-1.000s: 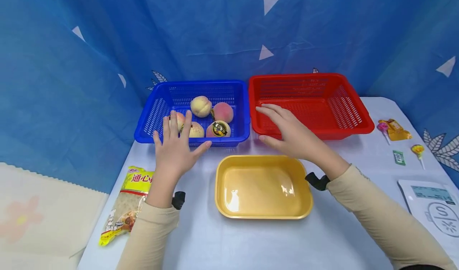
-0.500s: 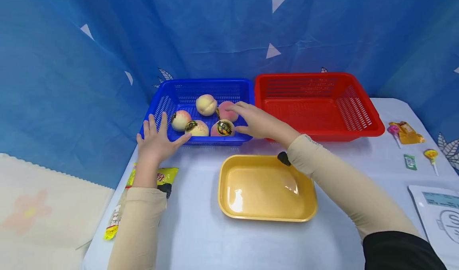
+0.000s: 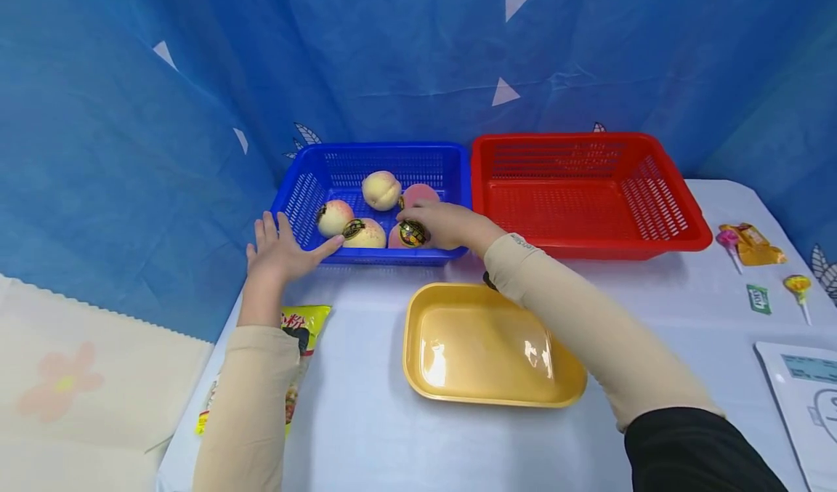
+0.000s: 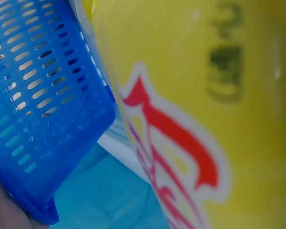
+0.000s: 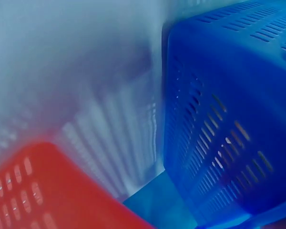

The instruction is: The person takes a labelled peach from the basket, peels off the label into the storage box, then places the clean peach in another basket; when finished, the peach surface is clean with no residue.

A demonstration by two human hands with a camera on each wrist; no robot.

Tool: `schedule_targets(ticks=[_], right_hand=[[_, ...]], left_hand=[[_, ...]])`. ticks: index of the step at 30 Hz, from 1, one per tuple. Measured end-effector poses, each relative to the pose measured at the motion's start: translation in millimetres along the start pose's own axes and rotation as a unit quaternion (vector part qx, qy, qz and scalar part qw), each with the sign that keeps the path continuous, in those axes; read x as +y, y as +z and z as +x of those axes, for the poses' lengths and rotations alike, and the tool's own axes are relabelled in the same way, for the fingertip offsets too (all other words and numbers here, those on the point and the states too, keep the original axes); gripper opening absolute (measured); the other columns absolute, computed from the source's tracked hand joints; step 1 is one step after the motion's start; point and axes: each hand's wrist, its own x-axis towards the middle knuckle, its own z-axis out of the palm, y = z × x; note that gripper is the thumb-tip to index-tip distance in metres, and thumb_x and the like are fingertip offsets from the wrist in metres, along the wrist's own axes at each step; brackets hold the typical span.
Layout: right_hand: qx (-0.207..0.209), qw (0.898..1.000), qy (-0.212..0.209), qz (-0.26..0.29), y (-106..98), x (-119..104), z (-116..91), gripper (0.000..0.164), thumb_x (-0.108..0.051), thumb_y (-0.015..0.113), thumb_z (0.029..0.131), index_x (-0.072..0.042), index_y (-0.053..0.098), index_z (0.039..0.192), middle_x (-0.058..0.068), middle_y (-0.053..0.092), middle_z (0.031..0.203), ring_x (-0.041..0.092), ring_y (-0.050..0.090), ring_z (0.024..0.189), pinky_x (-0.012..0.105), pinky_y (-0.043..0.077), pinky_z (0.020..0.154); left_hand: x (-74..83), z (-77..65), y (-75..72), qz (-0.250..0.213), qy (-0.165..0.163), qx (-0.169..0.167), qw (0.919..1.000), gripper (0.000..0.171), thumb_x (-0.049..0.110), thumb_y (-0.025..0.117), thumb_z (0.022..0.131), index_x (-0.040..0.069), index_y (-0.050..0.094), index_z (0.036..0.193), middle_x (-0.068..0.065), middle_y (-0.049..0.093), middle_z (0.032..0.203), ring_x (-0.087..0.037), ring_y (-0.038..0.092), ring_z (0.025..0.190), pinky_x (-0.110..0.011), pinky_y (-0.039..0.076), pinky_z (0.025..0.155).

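Several peaches, pale yellow and pink, lie in the blue basket [image 3: 366, 256] in the head view. My right hand [image 3: 451, 224] reaches over its front right corner and grips the front right peach [image 3: 400, 238], which bears a black label. The thumb is hidden. Behind it a pinker peach [image 3: 420, 193] is partly covered by the fingers. My left hand [image 3: 280, 253] has its fingers spread at the basket's front left corner, thumb towards the front rim. In the left wrist view a bit of that hand [image 4: 5, 210] shows against the blue basket [image 4: 62, 157].
A red basket [image 3: 591, 251] stands right of the blue one. In front is a yellow tray [image 3: 490, 397]. A yellow food bag [image 3: 314, 319] lies under my left forearm. Lollipops [image 3: 798, 285], small packets and a white scale [image 3: 794, 405] are at the right.
My right hand has moved left from the red basket into the blue one and taken hold of the labelled peach. My left hand has shifted left to the blue basket's corner.
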Motion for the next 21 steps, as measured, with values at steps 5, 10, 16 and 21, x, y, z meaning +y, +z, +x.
schedule_targets(ticks=[5,10,16,21], right_hand=[[0.006,1.000,0.021,-0.006,2.0,-0.6,3.3,0.061,-0.029,0.073,0.090,-0.021,0.048,0.146,0.008,0.052,0.127,0.023,0.055,0.115,0.043,0.050,0.104],[0.006,0.999,0.039,-0.008,4.8,0.0,5.9,0.061,-0.038,0.072,0.090,-0.025,0.048,0.144,0.006,0.052,0.126,0.022,0.056,0.113,0.046,0.052,0.099],[0.010,1.000,0.008,0.026,4.9,0.9,5.9,0.052,-0.027,0.074,0.090,-0.012,0.049,0.133,0.005,0.062,0.118,0.023,0.060,0.111,0.038,0.049,0.106],[0.028,0.997,-0.017,0.073,3.7,3.9,1.5,0.050,-0.023,0.077,0.087,-0.010,0.047,0.125,0.005,0.062,0.109,0.021,0.061,0.105,0.034,0.051,0.102]], left_hand=[[-1.3,1.8,-0.9,-0.008,0.001,-0.003,1.0000,0.140,0.091,0.046,0.074,-0.005,-0.019,0.152,-0.027,-0.027,0.159,-0.047,-0.024,0.147,-0.068,0.000,0.119],[-3.1,2.5,-1.1,-0.006,0.002,-0.003,1.0000,0.144,0.090,0.051,0.071,-0.006,-0.020,0.151,-0.028,-0.025,0.159,-0.048,-0.021,0.148,-0.070,0.004,0.118],[-3.6,2.3,-2.4,0.001,0.001,-0.006,1.0000,0.147,0.091,0.053,0.069,-0.007,-0.020,0.151,-0.030,-0.023,0.159,-0.050,-0.016,0.149,-0.071,0.008,0.116],[-3.6,2.9,-2.1,0.000,-0.002,-0.007,1.0000,0.147,0.091,0.053,0.069,-0.006,-0.020,0.151,-0.029,-0.024,0.159,-0.050,-0.016,0.149,-0.072,0.009,0.116]])
